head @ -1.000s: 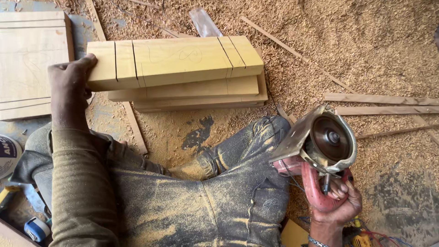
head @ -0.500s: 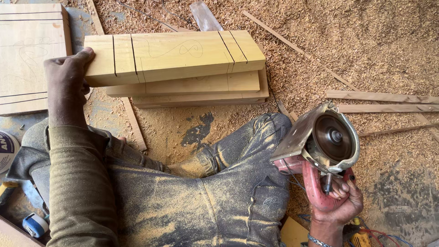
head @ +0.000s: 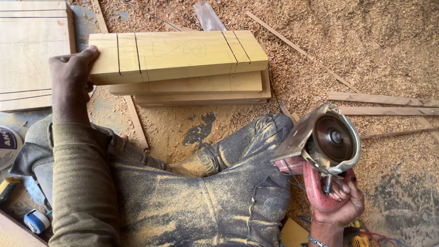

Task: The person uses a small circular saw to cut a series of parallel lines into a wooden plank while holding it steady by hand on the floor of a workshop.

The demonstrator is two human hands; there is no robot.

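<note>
My left hand (head: 72, 78) grips the left end of the top wooden board (head: 178, 55), a pale yellow plank with dark lines and a pencilled loop on it. It lies on a stack of similar boards (head: 201, 91) on the sawdust-covered floor. My right hand (head: 336, 201) holds the red handle of a circular saw (head: 327, 142), tilted up at the lower right so its round blade and metal base plate face me. My sawdust-coated trousers (head: 183, 196) fill the lower middle.
Another marked board (head: 32, 50) lies at the upper left. Thin wood strips (head: 379, 98) lie at the right, and one strip (head: 137, 123) runs beside my knee. A tape measure (head: 36, 220) and a round tin (head: 7, 146) sit at the lower left.
The saw has stayed raised in my right hand with almost no movement. My left hand keeps its hold on the board's end; the view shifted slightly.
</note>
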